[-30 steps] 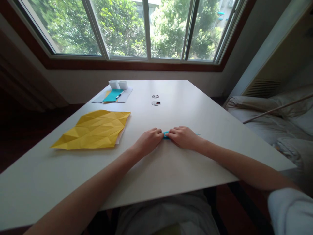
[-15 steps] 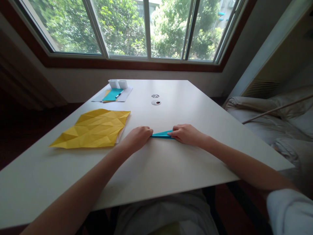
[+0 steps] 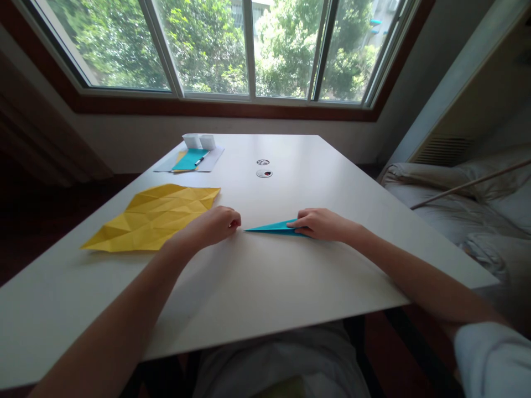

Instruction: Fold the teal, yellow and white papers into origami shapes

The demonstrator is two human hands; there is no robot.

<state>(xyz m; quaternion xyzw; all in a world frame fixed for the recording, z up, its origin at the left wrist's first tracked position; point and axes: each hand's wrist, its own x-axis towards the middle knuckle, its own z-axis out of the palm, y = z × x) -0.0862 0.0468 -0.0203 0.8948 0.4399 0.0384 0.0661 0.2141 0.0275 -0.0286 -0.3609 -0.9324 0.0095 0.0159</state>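
Observation:
A narrow folded teal paper [image 3: 271, 227] lies flat on the white table [image 3: 269, 287], pointing left. My right hand [image 3: 321, 223] presses down on its right end with the fingertips. My left hand [image 3: 215, 225] rests on the table just left of the paper's tip, fingers curled into a loose fist, a small gap away from the paper and holding nothing.
A large creased yellow sheet [image 3: 155, 216] lies to the left of my left hand. At the far left of the table are a teal sheet with a pen [image 3: 191, 159] and two small white boxes [image 3: 199, 141]. A round cable port [image 3: 264, 173] sits mid-table. Bedding [image 3: 468, 204] lies right.
My left hand slid leftward along the teal paper and off its tip; the paper, earlier hidden under both hands, now shows as a long thin point. My right hand stayed on its right end.

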